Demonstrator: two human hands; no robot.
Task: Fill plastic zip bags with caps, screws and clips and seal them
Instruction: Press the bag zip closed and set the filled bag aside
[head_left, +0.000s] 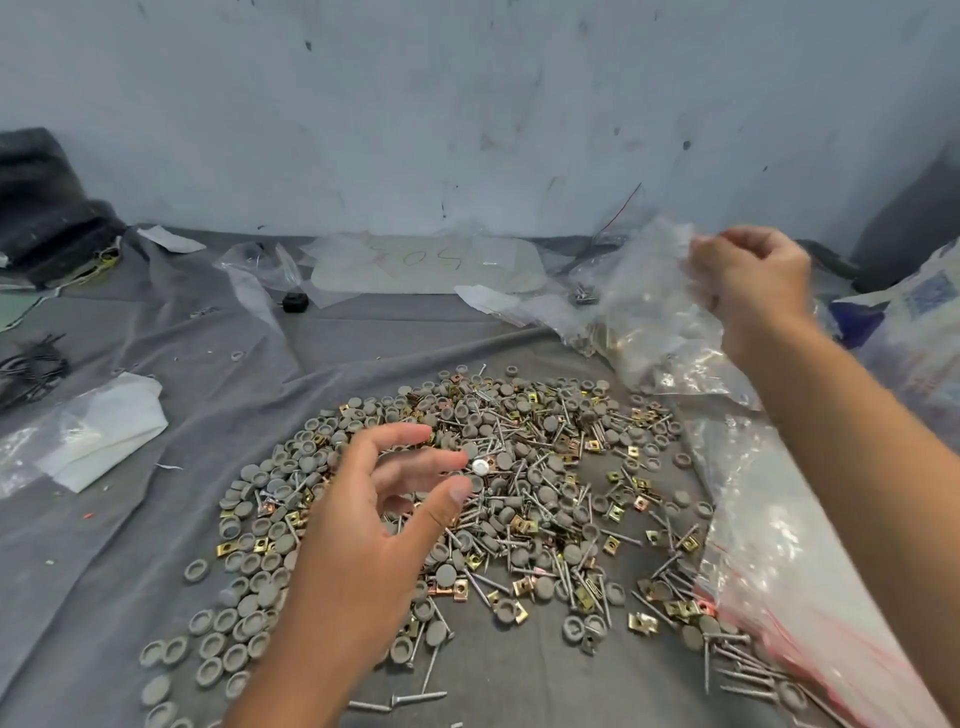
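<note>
We see a clear plastic zip bag (660, 306) lifted at the far right, its crumpled mouth pinched in our right hand (748, 280); the bag's lower part sags to the cloth, and a few screws and grey caps show through near its bottom. More clear bags with red zip lines (789, 587) lie flat along the right edge under our right forearm, overlapping some screws. Another clear bag (67, 436) with a white sheet in it lies at the left, well apart from the pile.

The pile (498, 499) of grey round caps, silver screws and brass-coloured clips spreads over the grey cloth (130, 545) in the middle.

Our left hand (384, 509) hovers over the pile's left part, palm turned inward, fingers loosely curved and spread, thumb forward; it grasps nothing. Our right hand is raised, knuckles up, fingers curled tight around the bag's plastic.

A flat clear sheet (431, 265) by the wall carries handwritten marks that look like digits, upside down from our side; we cannot read them with certainty.
</note>
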